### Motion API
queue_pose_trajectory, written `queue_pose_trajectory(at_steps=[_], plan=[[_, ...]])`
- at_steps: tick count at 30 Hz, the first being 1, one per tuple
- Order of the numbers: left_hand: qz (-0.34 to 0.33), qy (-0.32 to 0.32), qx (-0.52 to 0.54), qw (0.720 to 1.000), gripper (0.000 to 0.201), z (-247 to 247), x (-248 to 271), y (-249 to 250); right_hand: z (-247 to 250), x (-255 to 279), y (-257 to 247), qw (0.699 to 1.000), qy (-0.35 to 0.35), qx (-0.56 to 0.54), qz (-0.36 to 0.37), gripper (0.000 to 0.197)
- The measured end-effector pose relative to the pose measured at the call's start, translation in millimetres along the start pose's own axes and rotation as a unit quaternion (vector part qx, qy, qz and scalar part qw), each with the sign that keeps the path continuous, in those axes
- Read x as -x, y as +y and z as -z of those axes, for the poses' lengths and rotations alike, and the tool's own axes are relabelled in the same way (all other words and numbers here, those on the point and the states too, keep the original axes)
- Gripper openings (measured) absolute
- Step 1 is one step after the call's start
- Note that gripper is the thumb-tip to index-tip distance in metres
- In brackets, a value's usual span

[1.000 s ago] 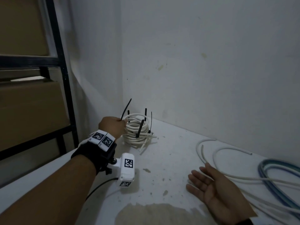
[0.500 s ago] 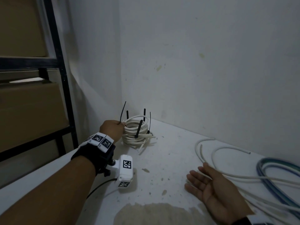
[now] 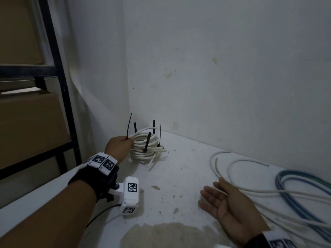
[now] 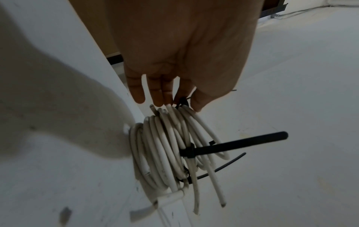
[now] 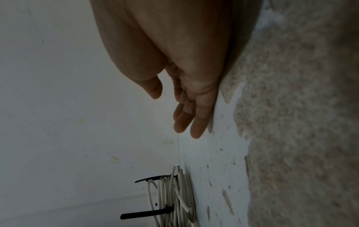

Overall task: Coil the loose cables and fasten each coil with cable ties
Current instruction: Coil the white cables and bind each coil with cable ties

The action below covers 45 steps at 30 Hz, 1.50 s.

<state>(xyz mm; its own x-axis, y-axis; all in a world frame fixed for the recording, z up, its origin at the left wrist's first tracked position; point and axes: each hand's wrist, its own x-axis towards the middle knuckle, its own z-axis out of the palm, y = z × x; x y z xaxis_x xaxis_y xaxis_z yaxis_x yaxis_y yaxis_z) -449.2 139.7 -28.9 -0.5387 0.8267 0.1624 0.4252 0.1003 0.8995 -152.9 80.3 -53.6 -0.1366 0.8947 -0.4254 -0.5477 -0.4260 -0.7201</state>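
Observation:
A coil of white cable (image 3: 145,147) lies in the far corner of the white table (image 3: 179,176), with several black cable ties standing up from it. My left hand (image 3: 121,145) is at the coil's left side. In the left wrist view its thumb and forefinger (image 4: 180,101) pinch one black cable tie (image 3: 129,125) where it wraps the coil (image 4: 165,145). My right hand (image 3: 220,199) rests palm up on the table, fingers straight and empty (image 5: 186,119). A loose white cable (image 3: 214,169) runs just behind it.
A blue cable (image 3: 279,183) loops at the right edge beside the loose white one. A black metal shelf frame (image 3: 59,77) with cardboard boxes (image 3: 30,126) stands to the left. Walls close the corner. A worn brownish patch (image 3: 166,235) marks the table's near part.
The tail of the pinched tie has swung from leaning right to nearly upright. My left hand has settled slightly lower at the coil. The right hand has stayed where it was.

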Motion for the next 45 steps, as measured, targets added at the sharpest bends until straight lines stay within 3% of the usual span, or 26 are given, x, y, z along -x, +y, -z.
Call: queue_pose_trajectory(at_steps=[4,9,13,16,20,24,28,30,32,36,38,41,43,45], plan=[[0.018,0.065,0.008,0.998,0.042,10,13,11,1,4,0,1.000,0.004,-0.017,-0.009,0.018],[-0.056,0.199,0.075,0.976,0.034,16,55,32,-10,27,-6,0.999,-0.025,0.031,-0.019,0.021],[-0.098,0.158,0.143,0.972,0.020,-10,112,49,5,71,-25,0.974,-0.066,0.214,0.045,0.015],[-0.112,0.059,0.172,0.977,0.011,-49,167,68,40,106,-46,0.898,-0.046,0.422,0.114,0.020],[-0.083,-0.104,0.247,0.960,0.011,-109,242,102,108,140,-80,0.710,0.016,0.676,0.195,0.037],[0.015,-0.229,0.306,0.924,0.016,-168,300,132,179,161,-129,0.629,0.149,0.730,0.222,0.043],[0.078,-0.316,0.305,0.895,0.015,-213,339,144,233,165,-157,0.549,0.259,0.781,0.144,0.036],[0.092,-0.344,0.295,0.887,0.015,-225,350,145,244,166,-159,0.550,0.256,0.792,0.069,0.023],[0.105,-0.363,0.295,0.877,0.017,-231,356,145,250,166,-157,0.541,0.240,0.805,0.020,0.024],[0.113,-0.376,0.289,0.873,0.018,-235,359,142,265,159,-157,0.466,0.247,0.848,0.043,0.025],[0.112,-0.371,0.283,0.877,0.016,-235,357,140,267,161,-166,0.460,0.246,0.851,0.060,0.024],[0.106,-0.358,0.271,0.887,0.016,-230,351,138,260,177,-195,0.496,0.287,0.801,0.176,0.023],[0.101,-0.349,0.267,0.893,0.018,-227,345,137,251,196,-216,0.519,0.338,0.716,0.322,0.021],[0.092,-0.343,0.269,0.895,0.018,-223,340,140,237,216,-230,0.511,0.353,0.630,0.467,0.022]])
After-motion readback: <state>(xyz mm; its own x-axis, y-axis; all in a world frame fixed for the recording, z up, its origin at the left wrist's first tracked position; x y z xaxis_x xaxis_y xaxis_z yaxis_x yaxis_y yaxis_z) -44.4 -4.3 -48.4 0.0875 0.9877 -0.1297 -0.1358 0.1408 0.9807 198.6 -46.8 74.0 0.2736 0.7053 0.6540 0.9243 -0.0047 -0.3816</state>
